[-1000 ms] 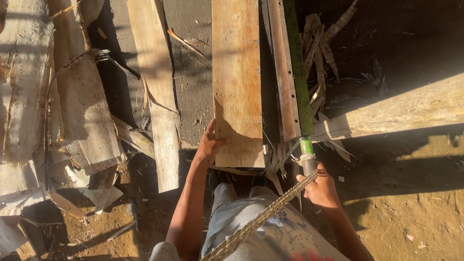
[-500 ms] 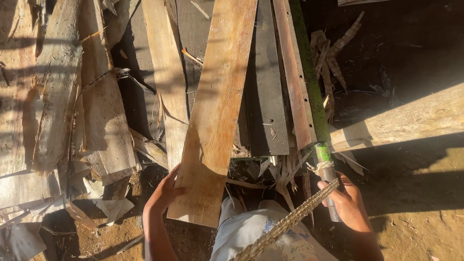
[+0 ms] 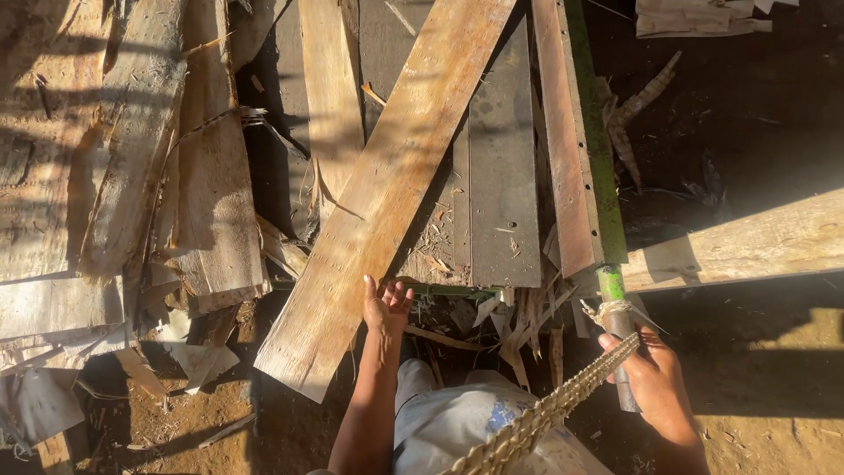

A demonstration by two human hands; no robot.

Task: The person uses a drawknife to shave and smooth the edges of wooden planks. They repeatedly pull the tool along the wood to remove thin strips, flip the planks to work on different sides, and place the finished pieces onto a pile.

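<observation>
— What's nearest, at the bottom of the frame?
— A braided rope. The right hand is clenched round a green-and-grey pole, lower right.
— And the left hand?
— Fingers loose and spread, touching the right edge of a rough, sunlit plank slanting to the upper centre. Beyond lie splintered grey boards.

Single head-worn view, aimed steeply downward from above the person's own body. Forearms and lap are seen at the bottom edge, close in. A heap of wooden planks fills the upper frame; dirt ground is seen lower right.
</observation>
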